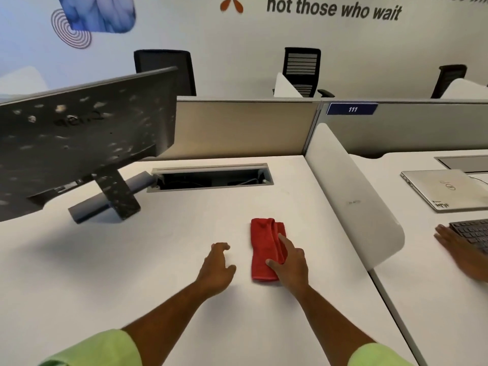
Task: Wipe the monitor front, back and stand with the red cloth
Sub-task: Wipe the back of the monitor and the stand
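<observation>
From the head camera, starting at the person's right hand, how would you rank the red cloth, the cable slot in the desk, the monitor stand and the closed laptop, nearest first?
Measured from the right hand:
1. Red cloth, under its fingers.
2. Cable slot, straight ahead in the desk.
3. Monitor stand at far left and closed laptop on the neighbouring desk at right: too close to call.

An open-plan office is shown. White desks (184, 247) are set side by side and separated by low partition panels (243, 128); one panel at the upper right carries a blue number plate (352, 109) marked 111. Black mesh office chairs (302, 71) are lined along the far wall, where a motivational slogan (334, 9) is printed. A cable tray (211, 178) is recessed into the desk, and a closed laptop (446, 188) and keyboard (472, 232) are seen at the right.
</observation>
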The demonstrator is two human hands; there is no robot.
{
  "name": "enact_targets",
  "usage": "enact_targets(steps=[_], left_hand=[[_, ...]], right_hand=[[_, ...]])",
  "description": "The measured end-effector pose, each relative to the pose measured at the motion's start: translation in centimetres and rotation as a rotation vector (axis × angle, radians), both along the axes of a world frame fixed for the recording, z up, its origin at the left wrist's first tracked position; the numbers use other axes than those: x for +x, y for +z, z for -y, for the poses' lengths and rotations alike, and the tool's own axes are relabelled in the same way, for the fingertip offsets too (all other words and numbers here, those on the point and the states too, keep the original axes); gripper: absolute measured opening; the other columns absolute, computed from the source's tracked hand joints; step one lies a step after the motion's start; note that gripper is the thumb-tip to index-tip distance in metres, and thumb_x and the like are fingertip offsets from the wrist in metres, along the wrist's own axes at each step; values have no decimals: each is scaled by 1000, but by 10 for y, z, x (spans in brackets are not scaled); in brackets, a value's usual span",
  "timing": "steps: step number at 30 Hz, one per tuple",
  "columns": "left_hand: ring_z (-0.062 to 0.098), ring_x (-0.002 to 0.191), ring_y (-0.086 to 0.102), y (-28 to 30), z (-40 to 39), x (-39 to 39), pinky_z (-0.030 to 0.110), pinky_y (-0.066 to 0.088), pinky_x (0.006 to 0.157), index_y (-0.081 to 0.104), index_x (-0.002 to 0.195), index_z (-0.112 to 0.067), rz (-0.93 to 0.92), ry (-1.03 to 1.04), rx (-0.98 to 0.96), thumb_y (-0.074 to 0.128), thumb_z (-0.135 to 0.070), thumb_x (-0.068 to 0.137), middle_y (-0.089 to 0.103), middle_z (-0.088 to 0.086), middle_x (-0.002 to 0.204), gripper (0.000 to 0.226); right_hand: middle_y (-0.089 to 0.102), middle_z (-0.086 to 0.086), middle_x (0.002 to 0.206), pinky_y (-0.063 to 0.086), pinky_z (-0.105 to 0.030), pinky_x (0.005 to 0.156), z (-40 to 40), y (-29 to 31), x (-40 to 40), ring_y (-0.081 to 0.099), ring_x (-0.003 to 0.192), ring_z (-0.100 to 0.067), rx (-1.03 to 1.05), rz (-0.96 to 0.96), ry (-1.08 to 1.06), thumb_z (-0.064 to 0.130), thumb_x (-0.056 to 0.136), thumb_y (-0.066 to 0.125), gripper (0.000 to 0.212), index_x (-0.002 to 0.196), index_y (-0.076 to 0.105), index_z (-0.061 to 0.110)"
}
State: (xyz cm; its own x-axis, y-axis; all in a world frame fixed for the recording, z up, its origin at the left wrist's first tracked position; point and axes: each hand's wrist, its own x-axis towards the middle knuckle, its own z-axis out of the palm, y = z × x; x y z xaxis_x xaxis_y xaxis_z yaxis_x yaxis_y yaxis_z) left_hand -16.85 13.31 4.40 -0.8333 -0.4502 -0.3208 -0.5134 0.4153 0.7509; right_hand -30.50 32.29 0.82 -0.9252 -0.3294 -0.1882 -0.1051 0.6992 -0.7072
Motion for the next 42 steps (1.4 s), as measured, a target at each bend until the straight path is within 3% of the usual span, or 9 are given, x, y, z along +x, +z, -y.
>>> enact_targets(steps=[7,11,15,18,23,27,31,37,42], left_hand=[[18,122,53,27,3,6,29,40,95,30,143,-21,-26,165,295,59,-25,100,55,-1,136,53],[23,113,61,41,15,18,37,43,94,50,129,-14,19,401,596,53,-44,101,64,6,129,42],[33,111,69,51,24,35,45,52,101,63,123,-4,8,499,1088,43,-64,98,73,15,116,67],[38,116,67,59,36,46,54,48,105,59,130,-7,-183,510,1244,46,-48,103,70,18,123,51],[30,112,68,77,68,64,54,54,97,52,139,-22,-291,434,858,50,-17,105,70,5,125,34],[21,111,64,103,92,84,41,57,94,48,137,-34,-322,344,579,54,-22,103,63,-6,129,36],[19,116,60,136,121,109,41,53,100,44,134,-38,-324,197,498,45,-21,106,59,-11,128,32],[11,119,53,191,179,143,35,43,103,40,144,-35,-318,47,364,41,-23,108,53,-15,131,38],[13,129,53,240,239,175,31,44,109,55,141,-25,-406,23,-367,49,-31,104,59,-4,140,37]], right_hand=[[65,-6,132,60,-46,99,32,25,20,67,116,-23,-586,400,-141,5,89,79,72,147,54,39],[67,-7,133,63,-50,94,53,52,40,69,119,-31,-851,590,-96,-3,88,77,67,141,61,35],[74,-12,124,63,-46,85,66,77,65,73,114,-35,-971,682,41,4,82,81,61,136,66,30],[74,-13,123,63,-46,87,74,84,81,74,112,-32,-879,641,161,5,85,81,57,132,70,34],[47,5,143,54,-39,106,108,77,110,54,127,-11,-386,-116,277,42,94,69,48,141,58,43],[20,16,170,42,-36,118,163,89,143,35,150,-9,-331,-276,434,65,102,37,65,162,31,41],[9,20,174,32,-30,123,215,100,169,25,156,-7,-464,-279,508,58,104,39,66,162,8,49],[28,4,171,31,-18,123,279,133,197,29,153,4,-689,-445,388,22,106,46,66,165,18,29],[36,-9,166,33,-31,125,339,178,207,36,154,-18,-886,-551,269,13,101,41,63,162,29,4]])
